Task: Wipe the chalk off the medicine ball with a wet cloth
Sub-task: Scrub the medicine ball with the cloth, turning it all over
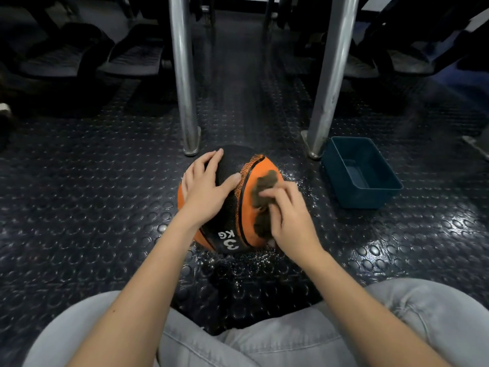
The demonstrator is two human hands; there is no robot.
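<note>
The orange-and-black medicine ball (232,215) sits on the wet studded floor (105,207) between the person's knees and two metal legs (185,88). The left hand (206,189) lies flat on its black band, fingers spread. The right hand (291,221) grips a brown cloth (267,181) against the orange panel. A blue tub (365,200) stands near, to the right; whether it holds water cannot be told.

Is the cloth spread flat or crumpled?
Crumpled: the cloth sits in uneven lumps under the right hand, which holds it against the ball.
</note>
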